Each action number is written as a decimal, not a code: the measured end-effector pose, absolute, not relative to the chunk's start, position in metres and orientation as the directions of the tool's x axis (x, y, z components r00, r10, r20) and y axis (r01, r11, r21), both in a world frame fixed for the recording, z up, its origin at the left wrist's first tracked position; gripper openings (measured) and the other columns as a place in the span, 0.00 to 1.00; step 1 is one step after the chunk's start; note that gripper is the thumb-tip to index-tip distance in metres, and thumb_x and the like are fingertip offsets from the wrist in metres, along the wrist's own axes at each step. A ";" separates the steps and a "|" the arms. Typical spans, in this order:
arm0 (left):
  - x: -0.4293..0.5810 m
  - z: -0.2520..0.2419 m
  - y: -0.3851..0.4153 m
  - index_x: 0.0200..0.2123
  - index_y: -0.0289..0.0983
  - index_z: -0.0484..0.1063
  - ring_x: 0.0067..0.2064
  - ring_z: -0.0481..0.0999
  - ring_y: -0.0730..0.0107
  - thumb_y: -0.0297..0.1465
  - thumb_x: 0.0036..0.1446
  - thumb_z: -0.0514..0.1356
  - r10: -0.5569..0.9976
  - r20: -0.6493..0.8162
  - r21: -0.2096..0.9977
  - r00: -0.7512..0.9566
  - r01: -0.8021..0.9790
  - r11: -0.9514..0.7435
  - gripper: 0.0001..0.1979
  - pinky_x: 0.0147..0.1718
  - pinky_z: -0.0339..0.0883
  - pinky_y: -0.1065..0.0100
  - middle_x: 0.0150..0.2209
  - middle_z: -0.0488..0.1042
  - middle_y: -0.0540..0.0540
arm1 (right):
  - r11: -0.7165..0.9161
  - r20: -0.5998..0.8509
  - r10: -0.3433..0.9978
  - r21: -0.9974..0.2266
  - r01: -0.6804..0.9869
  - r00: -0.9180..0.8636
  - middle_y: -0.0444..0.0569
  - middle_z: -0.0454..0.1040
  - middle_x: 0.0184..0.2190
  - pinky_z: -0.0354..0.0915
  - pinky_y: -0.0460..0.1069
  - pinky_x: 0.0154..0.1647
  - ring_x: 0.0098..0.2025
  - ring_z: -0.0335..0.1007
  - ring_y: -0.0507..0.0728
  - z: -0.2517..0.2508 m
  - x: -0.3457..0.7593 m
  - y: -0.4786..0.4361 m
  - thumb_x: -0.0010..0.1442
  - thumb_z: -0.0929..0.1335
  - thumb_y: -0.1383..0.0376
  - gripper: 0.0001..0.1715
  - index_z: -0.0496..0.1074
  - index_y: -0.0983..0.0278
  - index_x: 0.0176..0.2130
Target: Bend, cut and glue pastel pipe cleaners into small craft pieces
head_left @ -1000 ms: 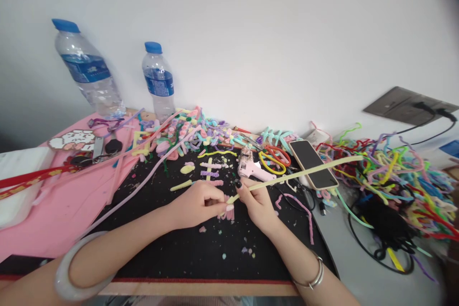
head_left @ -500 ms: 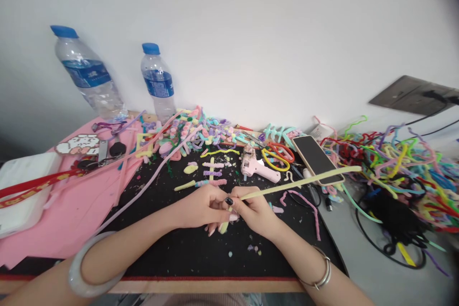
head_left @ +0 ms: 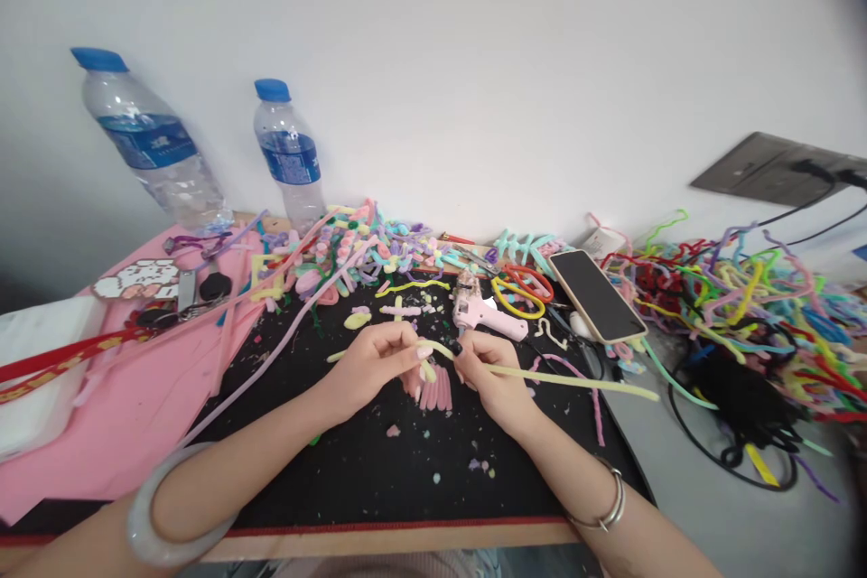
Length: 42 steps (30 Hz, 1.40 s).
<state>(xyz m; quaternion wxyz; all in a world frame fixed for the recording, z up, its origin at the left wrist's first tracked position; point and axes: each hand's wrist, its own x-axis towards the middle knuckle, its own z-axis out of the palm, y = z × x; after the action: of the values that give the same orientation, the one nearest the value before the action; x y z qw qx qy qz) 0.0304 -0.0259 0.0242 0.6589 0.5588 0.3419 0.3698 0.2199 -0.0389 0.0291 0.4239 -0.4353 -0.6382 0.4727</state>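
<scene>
A pale yellow pipe cleaner stretches between my two hands, above a black mat. My left hand pinches its bent end, where a short doubled piece hangs below the fingers. My right hand grips it farther along with thumb and fingers, and the long free length sticks out to the right. Just under the hands lies a row of short pink pieces. Behind them are a pink glue gun and a small yellow oval piece.
A phone lies at the right, by a tangle of colourful pipe cleaners. Scissors with yellow and red handles sit beyond the glue gun. Two water bottles stand against the wall. Pink sheets cover the left side.
My hands have moved apart, uncovering the pink pieces beneath. The pipe cleaner's free end has swung down from its raised slant, and a bent stretch now spans the hands.
</scene>
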 end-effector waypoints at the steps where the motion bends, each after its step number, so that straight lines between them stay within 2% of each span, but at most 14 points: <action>1: 0.031 0.024 -0.026 0.25 0.34 0.68 0.21 0.72 0.75 0.36 0.58 0.59 0.864 -0.049 0.990 0.501 -0.091 0.109 0.13 0.24 0.66 0.73 0.21 0.71 0.52 | 0.161 0.119 0.960 -0.976 0.148 -0.254 0.38 0.54 0.15 0.43 0.45 0.19 0.18 0.45 0.47 0.028 0.220 -0.038 0.60 0.63 0.59 0.21 0.57 0.63 0.19; 7: 0.031 0.020 -0.024 0.28 0.34 0.75 0.29 0.73 0.74 0.31 0.54 0.61 0.885 0.037 0.985 0.464 0.132 -0.110 0.06 0.29 0.67 0.73 0.29 0.72 0.49 | 0.100 0.081 0.977 -0.991 0.091 -0.198 0.38 0.55 0.14 0.42 0.45 0.19 0.18 0.44 0.47 0.024 0.222 -0.033 0.59 0.64 0.59 0.22 0.57 0.63 0.18; 9: 0.032 0.019 -0.024 0.34 0.35 0.75 0.30 0.74 0.72 0.30 0.52 0.62 0.898 -0.009 0.991 0.440 0.122 -0.050 0.05 0.30 0.69 0.72 0.29 0.73 0.50 | 0.093 0.068 0.975 -0.989 0.111 -0.212 0.38 0.55 0.14 0.42 0.45 0.18 0.18 0.44 0.47 0.023 0.222 -0.033 0.59 0.64 0.59 0.22 0.57 0.63 0.18; 12: 0.033 0.020 -0.025 0.39 0.35 0.72 0.27 0.76 0.73 0.27 0.50 0.63 0.915 -0.065 0.998 0.398 0.029 0.059 0.11 0.29 0.72 0.71 0.26 0.73 0.53 | 0.089 0.053 0.972 -0.985 0.147 -0.229 0.38 0.54 0.15 0.42 0.45 0.18 0.18 0.44 0.47 0.024 0.222 -0.033 0.59 0.63 0.59 0.21 0.57 0.63 0.18; 15: 0.034 0.023 -0.025 0.36 0.35 0.74 0.25 0.77 0.72 0.27 0.49 0.63 0.922 -0.066 0.996 0.381 -0.022 0.081 0.09 0.28 0.73 0.71 0.23 0.75 0.53 | 0.096 0.055 0.971 -0.981 0.169 -0.232 0.38 0.54 0.15 0.42 0.45 0.18 0.18 0.44 0.47 0.026 0.221 -0.033 0.59 0.63 0.61 0.20 0.57 0.63 0.18; 22: 0.033 0.022 -0.023 0.33 0.34 0.78 0.25 0.79 0.68 0.32 0.47 0.66 0.937 -0.094 0.990 0.335 -0.065 0.123 0.09 0.28 0.77 0.68 0.24 0.80 0.48 | 0.101 0.044 0.959 -0.976 0.195 -0.279 0.38 0.55 0.15 0.44 0.45 0.18 0.19 0.46 0.47 0.026 0.221 -0.032 0.58 0.63 0.61 0.20 0.57 0.63 0.19; 33: 0.029 0.028 -0.020 0.28 0.33 0.75 0.27 0.80 0.67 0.32 0.50 0.65 0.962 -0.101 0.993 0.253 -0.026 0.111 0.07 0.30 0.77 0.68 0.25 0.79 0.47 | 0.137 0.071 0.957 -0.966 0.221 -0.282 0.39 0.56 0.16 0.45 0.45 0.19 0.19 0.47 0.47 0.027 0.221 -0.034 0.59 0.63 0.59 0.20 0.58 0.63 0.19; 38: 0.028 0.020 -0.017 0.34 0.33 0.74 0.33 0.81 0.63 0.33 0.49 0.66 0.941 -0.123 0.988 0.315 -0.051 0.147 0.10 0.33 0.77 0.66 0.31 0.81 0.45 | 0.134 0.091 0.974 -0.970 0.204 -0.207 0.38 0.54 0.15 0.43 0.45 0.19 0.18 0.46 0.47 0.027 0.223 -0.033 0.59 0.63 0.59 0.21 0.58 0.63 0.18; 42: 0.030 0.013 -0.019 0.38 0.35 0.76 0.34 0.82 0.62 0.31 0.49 0.66 0.924 -0.097 0.995 0.370 0.019 0.097 0.11 0.32 0.76 0.68 0.31 0.82 0.46 | 0.115 0.079 0.978 -0.975 0.188 -0.191 0.38 0.56 0.15 0.44 0.45 0.19 0.18 0.47 0.47 0.026 0.224 -0.032 0.59 0.63 0.60 0.21 0.58 0.63 0.18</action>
<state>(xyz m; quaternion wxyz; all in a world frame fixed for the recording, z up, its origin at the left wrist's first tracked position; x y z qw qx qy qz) 0.0302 -0.0185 0.0133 0.6092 0.5602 0.4209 0.3712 0.2238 -0.0315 0.0259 0.4239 -0.4743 -0.6148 0.4662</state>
